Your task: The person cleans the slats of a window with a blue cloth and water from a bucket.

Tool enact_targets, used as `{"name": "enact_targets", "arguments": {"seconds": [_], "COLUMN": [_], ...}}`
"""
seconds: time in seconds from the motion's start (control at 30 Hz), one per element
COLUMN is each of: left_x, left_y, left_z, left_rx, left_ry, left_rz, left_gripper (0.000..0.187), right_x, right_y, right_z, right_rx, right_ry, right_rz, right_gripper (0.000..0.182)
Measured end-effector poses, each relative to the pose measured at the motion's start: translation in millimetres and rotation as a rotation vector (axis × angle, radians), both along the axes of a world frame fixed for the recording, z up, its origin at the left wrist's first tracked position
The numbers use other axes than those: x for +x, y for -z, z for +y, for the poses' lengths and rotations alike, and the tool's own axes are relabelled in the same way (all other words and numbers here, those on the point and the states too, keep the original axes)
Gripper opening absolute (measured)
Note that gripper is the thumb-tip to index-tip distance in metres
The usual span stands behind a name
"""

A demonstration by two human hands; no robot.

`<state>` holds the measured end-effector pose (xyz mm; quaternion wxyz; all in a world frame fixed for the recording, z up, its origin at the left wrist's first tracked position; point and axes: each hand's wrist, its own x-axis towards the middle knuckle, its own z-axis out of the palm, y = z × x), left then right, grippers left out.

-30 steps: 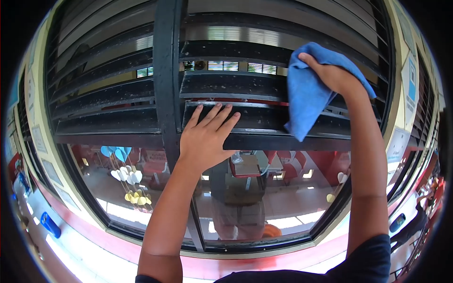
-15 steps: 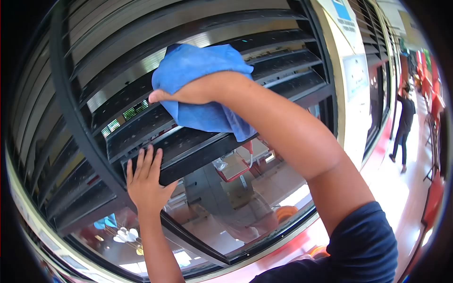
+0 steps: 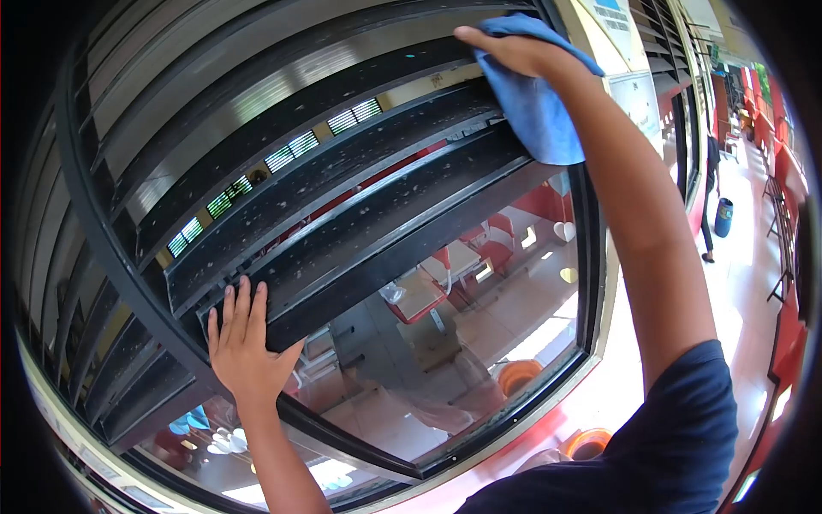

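Note:
My right hand (image 3: 524, 56) is closed on a blue cloth (image 3: 541, 116) at the right end of the dark louvre slats (image 3: 377, 184), beside the window frame. The cloth hangs down over the slat ends, and its contact with them is partly hidden. Pale specks mark the slats. At the lower left, my left hand (image 3: 248, 343) lies flat with fingers stretched out, against the lower slats near the upright frame bar (image 3: 116, 231). Nothing is in it.
Below the slats is a glass pane (image 3: 445, 343), with chairs and tables visible through it. An orange bucket (image 3: 586, 444) stands low by the wall. Along the corridor at right are a partly hidden person (image 3: 711, 197), a blue bin (image 3: 724, 217) and a bench (image 3: 777, 227).
My right hand and the cloth have moved right and up, from mid-slats to the right frame. My left hand stays on the lower slats. The person in the corridor is now mostly hidden.

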<state>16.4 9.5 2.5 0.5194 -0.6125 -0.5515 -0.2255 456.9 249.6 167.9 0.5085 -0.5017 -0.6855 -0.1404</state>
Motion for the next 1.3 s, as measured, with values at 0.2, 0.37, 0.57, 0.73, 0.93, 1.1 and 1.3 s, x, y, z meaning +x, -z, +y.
{"name": "enact_targets", "arguments": {"seconds": [0.2,0.37,0.57,0.73,0.93,1.1,1.3], "left_x": [3.3,2.3,14.1,18.4,12.3,15.3,14.5], "left_y": [0.7,2.8,2.7,2.0,7.1,5.5,6.6], "left_z": [-0.2,0.1,-1.9,-2.8,-0.3,0.5,4.0], "left_rx": [-0.023,-0.024,-0.031,-0.035,-0.004,0.001,0.055], "left_ry": [-0.027,-0.078,-0.089,-0.114,-0.138,-0.127,-0.100], "left_rz": [0.012,0.006,-0.059,-0.098,-0.084,-0.087,-0.051], "left_gripper": [0.086,0.085,0.090,0.100,0.107,0.104,0.094], "right_x": [7.5,32.2,33.4,38.5,29.4,61.5,93.7], "right_y": [13.9,-2.3,-4.7,10.2,26.8,16.8,1.6], "right_z": [-7.4,33.9,55.2,30.4,36.0,-16.4,36.9], "right_rx": [0.135,0.002,0.066,0.154,0.333,0.085,0.597], "right_ry": [-0.109,-0.129,-0.087,-0.056,0.167,0.179,0.164], "right_rz": [-0.084,0.032,0.017,0.003,0.119,0.045,0.199], "right_gripper": [0.077,0.090,0.088,0.070,0.066,0.060,0.081]}}
